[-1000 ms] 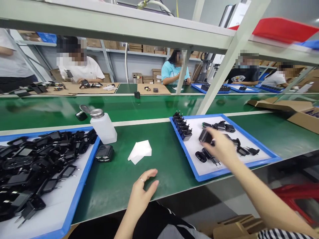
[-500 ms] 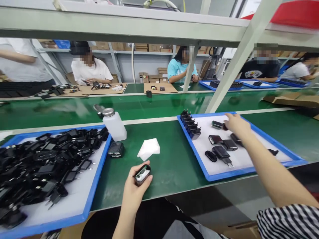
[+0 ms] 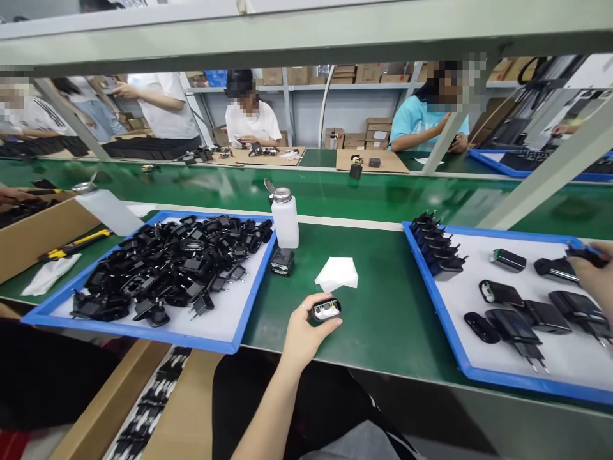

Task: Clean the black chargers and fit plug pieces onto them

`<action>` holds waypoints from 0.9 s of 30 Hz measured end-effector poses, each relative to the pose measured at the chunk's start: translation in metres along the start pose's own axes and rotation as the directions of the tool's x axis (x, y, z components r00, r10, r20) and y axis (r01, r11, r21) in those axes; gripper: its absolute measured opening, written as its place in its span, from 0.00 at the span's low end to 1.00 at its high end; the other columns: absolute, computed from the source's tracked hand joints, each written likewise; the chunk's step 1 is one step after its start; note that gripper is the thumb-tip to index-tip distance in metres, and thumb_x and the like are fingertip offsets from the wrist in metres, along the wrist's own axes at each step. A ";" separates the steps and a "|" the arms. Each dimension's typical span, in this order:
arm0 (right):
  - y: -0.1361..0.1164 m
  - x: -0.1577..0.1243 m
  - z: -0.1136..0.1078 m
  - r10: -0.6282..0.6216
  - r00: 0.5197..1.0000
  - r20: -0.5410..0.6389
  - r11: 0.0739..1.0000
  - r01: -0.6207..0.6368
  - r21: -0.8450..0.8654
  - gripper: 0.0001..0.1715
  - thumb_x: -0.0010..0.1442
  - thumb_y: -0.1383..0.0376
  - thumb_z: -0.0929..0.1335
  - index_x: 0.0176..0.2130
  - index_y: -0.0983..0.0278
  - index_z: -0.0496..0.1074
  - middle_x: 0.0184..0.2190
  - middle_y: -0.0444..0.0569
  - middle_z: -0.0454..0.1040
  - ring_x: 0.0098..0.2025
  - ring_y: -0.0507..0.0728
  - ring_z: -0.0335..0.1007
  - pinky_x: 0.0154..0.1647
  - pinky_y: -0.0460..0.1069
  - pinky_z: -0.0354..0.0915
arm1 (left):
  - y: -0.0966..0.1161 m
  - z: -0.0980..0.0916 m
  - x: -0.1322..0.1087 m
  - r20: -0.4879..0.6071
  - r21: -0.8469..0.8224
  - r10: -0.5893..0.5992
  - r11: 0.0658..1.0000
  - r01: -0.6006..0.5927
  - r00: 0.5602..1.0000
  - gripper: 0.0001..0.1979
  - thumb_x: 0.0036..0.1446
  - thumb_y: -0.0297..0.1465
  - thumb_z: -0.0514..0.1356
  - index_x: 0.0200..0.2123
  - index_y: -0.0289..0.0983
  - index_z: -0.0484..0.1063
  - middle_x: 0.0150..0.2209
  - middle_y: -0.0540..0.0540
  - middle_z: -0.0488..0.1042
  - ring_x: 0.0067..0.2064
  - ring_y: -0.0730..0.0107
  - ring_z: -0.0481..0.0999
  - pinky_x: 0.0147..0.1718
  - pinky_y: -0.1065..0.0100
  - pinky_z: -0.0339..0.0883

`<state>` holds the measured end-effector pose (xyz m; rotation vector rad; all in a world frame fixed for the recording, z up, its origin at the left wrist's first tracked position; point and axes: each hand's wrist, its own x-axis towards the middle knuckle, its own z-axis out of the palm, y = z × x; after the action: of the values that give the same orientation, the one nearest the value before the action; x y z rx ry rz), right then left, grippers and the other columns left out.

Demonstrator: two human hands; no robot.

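My left hand (image 3: pixel 302 333) is closed around a black charger housing (image 3: pixel 326 310), its open end facing up and showing the white and metal parts inside. At the right edge my right hand (image 3: pixel 597 278), partly cut off, has its fingers closed on a small black plastic part (image 3: pixel 585 255) over the right tray (image 3: pixel 454 342). On that tray lie loose chargers, among them one with two pins (image 3: pixel 514 329), an open-ended housing (image 3: pixel 508 259) and an oval cap (image 3: pixel 481 328). Several plug chargers (image 3: pixel 438 246) stand in a row along its left side.
A blue-rimmed tray (image 3: pixel 239 319) heaped with black plug parts is on the left. Between the trays are a white pump bottle (image 3: pixel 285 220), a black block (image 3: pixel 282 262) and white paper (image 3: pixel 338 273). A slanted post (image 3: pixel 541 169) rises behind; co-workers sit across the bench.
The view has swung left, so the left tray shows whole. My right hand has come to hold a black part above the right tray. My left hand still holds the housing.
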<state>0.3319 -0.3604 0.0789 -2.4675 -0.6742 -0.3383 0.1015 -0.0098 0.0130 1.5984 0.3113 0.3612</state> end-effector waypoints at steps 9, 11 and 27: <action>-0.191 -0.013 0.089 -0.080 0.944 0.319 0.572 -0.219 0.790 0.17 0.42 0.56 0.71 0.30 0.62 0.65 0.38 0.49 0.67 0.38 0.60 0.64 0.29 0.49 0.66 | -0.014 0.001 0.000 -0.031 0.456 -0.008 0.890 0.021 1.000 0.27 0.38 0.33 0.61 0.45 0.39 0.59 0.42 0.46 0.66 0.41 0.64 0.65 0.41 0.62 0.59; -0.206 -0.017 0.108 -0.142 0.865 0.481 0.488 -0.361 0.794 0.17 0.46 0.55 0.69 0.30 0.63 0.61 0.35 0.49 0.68 0.36 0.58 0.65 0.29 0.47 0.66 | -0.012 -0.002 -0.006 0.045 0.456 -0.030 0.890 0.006 0.999 0.37 0.34 0.35 0.63 0.50 0.41 0.53 0.47 0.45 0.62 0.38 0.66 0.66 0.38 0.63 0.61; -0.203 -0.047 0.146 -0.112 0.778 0.619 0.544 -0.473 0.693 0.16 0.50 0.55 0.64 0.33 0.65 0.62 0.31 0.49 0.68 0.36 0.56 0.64 0.30 0.47 0.59 | -0.015 0.009 -0.009 0.060 0.314 -0.116 0.945 0.092 0.991 0.21 0.36 0.33 0.62 0.38 0.37 0.65 0.22 0.54 0.64 0.20 0.79 0.62 0.23 0.73 0.60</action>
<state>0.1974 -0.1491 0.0334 -1.6118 -0.5832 0.7757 0.0971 -0.0204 -0.0032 1.8911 0.4063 0.1720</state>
